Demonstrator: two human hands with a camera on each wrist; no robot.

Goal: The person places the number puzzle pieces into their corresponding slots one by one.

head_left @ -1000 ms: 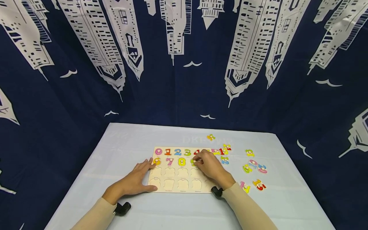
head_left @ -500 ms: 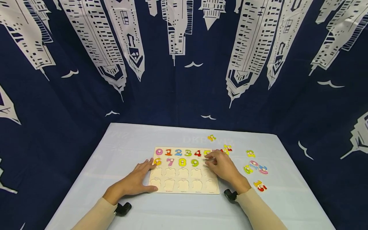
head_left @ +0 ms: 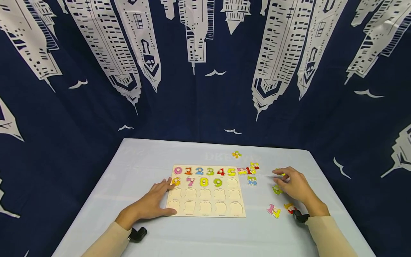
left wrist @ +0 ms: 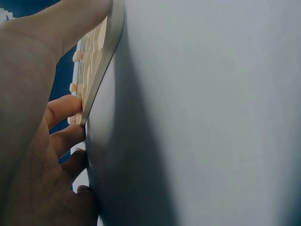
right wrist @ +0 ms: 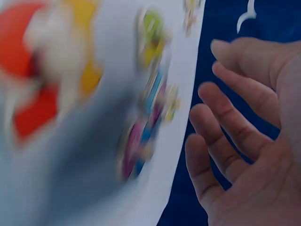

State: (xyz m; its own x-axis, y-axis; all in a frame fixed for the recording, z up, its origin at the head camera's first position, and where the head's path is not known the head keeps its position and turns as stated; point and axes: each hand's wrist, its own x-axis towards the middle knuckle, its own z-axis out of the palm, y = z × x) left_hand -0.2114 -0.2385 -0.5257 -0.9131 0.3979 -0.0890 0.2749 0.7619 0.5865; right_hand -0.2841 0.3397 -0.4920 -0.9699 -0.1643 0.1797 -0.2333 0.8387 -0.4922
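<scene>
A pale wooden number board (head_left: 212, 213) lies on the white table, with the number pieces 0 to 9 in its two upper rows and bare recesses below. My left hand (head_left: 149, 203) rests at the board's left side, fingers spread, thumb at the near corner and a fingertip by the 6 (head_left: 176, 181). At the right, my right hand (head_left: 298, 185) hovers over loose number pieces, fingers apart and holding nothing. Just left of its fingers lies a green-and-yellow piece (head_left: 277, 189); other pieces there are hidden under the hand. The red-and-orange 15 (right wrist: 28, 61) looks large and blurred in the right wrist view.
A pink-and-yellow piece (head_left: 274, 211) lies nearer the front. Several pieces cluster beside the board's upper right corner, including a blue-and-yellow one (head_left: 252, 180). An orange-and-yellow piece (head_left: 236, 154) sits farther back. A dark blue patterned curtain (head_left: 199, 107) hangs behind the table.
My right hand has moved right, from around the 9 on the board to the loose pieces, uncovering the board's right side. My left hand has stayed in place.
</scene>
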